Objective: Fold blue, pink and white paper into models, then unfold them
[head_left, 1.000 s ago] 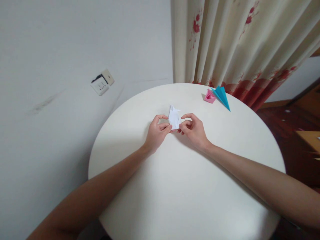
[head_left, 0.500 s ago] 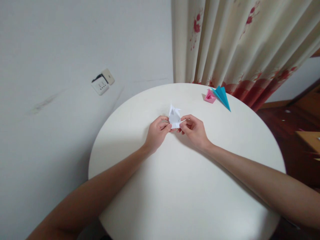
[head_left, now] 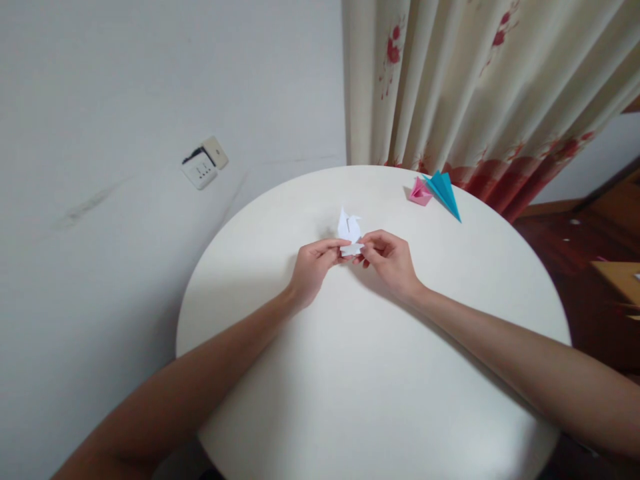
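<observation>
A small white origami piece (head_left: 349,231), with pointed tips at its top and a flap along its lower edge, is held above the table between my hands. My left hand (head_left: 313,265) is closed on its left side, the index finger stretched across the lower part. On the right side, my right hand (head_left: 393,261) pinches the paper near the flap with thumb and index finger. Some fingertips are hidden behind the paper.
A round white table (head_left: 360,373) lies under my arms. At its back right are a pink folded paper piece (head_left: 420,191) and a blue paper plane (head_left: 445,195). A floral curtain (head_left: 450,87) hangs behind; a wall socket (head_left: 200,170) is at the left.
My left index finger has moved from behind the paper to across its front, and the left thumb has shifted down. The paper's upper part looks flatter. My right hand has barely moved.
</observation>
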Motion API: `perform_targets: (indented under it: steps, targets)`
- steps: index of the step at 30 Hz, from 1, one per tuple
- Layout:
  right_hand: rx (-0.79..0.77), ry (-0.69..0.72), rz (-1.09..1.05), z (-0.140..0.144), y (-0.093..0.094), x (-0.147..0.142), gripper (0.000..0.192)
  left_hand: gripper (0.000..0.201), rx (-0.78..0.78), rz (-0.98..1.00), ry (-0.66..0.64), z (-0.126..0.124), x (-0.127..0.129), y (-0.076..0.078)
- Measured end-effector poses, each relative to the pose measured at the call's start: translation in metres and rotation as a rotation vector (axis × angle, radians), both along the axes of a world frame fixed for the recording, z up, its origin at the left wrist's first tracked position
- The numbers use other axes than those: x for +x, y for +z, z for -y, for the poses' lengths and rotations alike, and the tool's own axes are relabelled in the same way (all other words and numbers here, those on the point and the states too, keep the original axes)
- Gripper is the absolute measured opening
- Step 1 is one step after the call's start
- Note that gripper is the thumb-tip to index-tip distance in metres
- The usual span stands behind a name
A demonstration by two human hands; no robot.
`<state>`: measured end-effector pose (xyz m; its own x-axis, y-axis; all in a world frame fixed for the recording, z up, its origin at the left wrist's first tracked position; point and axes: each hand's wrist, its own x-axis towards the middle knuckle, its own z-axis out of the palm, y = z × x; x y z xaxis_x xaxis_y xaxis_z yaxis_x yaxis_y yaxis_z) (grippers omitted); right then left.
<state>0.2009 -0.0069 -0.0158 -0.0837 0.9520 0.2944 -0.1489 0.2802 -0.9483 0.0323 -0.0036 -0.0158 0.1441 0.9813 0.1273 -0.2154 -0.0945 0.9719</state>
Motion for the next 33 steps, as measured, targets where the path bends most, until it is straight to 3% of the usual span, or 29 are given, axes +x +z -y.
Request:
perform_targets:
  steps: [5,18,21,26,33]
  targets:
    - [0.033,0.001,0.043,0.0004,-0.0033,-0.0003,0.011,0.024,-0.025,0.017,-0.028,0.0010,0.0003,0.0028]
    - [0.025,0.013,0.016,0.0030,-0.0002,-0.0016,0.019,0.025,0.106,-0.231,0.159,0.0049,0.0024,0.0065]
    - [0.027,-0.013,0.007,0.0016,-0.0021,-0.0033,0.024,0.024,0.154,-0.232,0.160,0.0055,0.0033,0.0066]
    - [0.059,-0.022,0.000,-0.0001,-0.0036,-0.0037,0.027,0.043,0.143,-0.124,0.111,0.0052,0.0041,0.0061]
    - [0.097,-0.007,-0.008,0.0012,-0.0041,-0.0021,0.026,0.039,0.134,-0.106,0.063,0.0061,0.0011,0.0075]
